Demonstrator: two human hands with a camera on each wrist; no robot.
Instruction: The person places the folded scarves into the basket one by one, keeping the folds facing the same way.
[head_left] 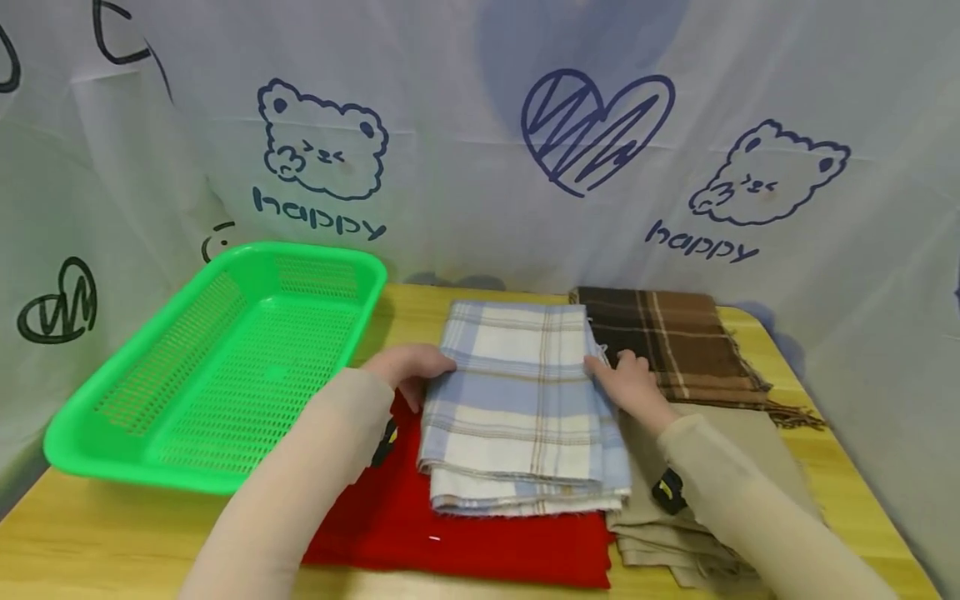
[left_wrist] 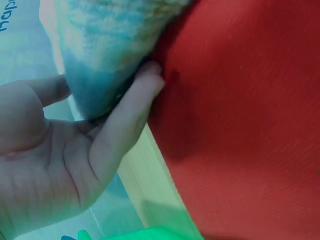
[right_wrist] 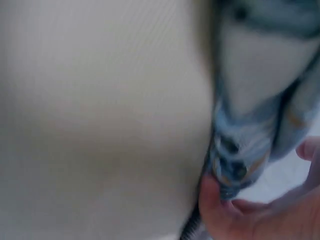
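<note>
A folded blue-and-white plaid scarf (head_left: 517, 400) lies between both hands, over a red cloth (head_left: 465, 546). My left hand (head_left: 412, 367) grips its left edge, thumb on top; in the left wrist view, the thumb and fingers close around a fold of the scarf (left_wrist: 100, 60) beside the red cloth (left_wrist: 240, 120). On the opposite edge, my right hand (head_left: 633, 383) pinches the layers. The right wrist view shows a thumb (right_wrist: 215, 205) against the bunched plaid edge (right_wrist: 245, 145), with a blurred beige cloth (right_wrist: 100, 100) alongside.
At the left stands a green perforated basket (head_left: 273, 375) with nothing in it. A brown plaid scarf (head_left: 690, 333) with fringe lies at the back right. Nearer is a folded beige cloth (head_left: 757, 450). A printed white curtain (head_left: 450, 125) hangs behind the wooden table (head_left: 112, 533).
</note>
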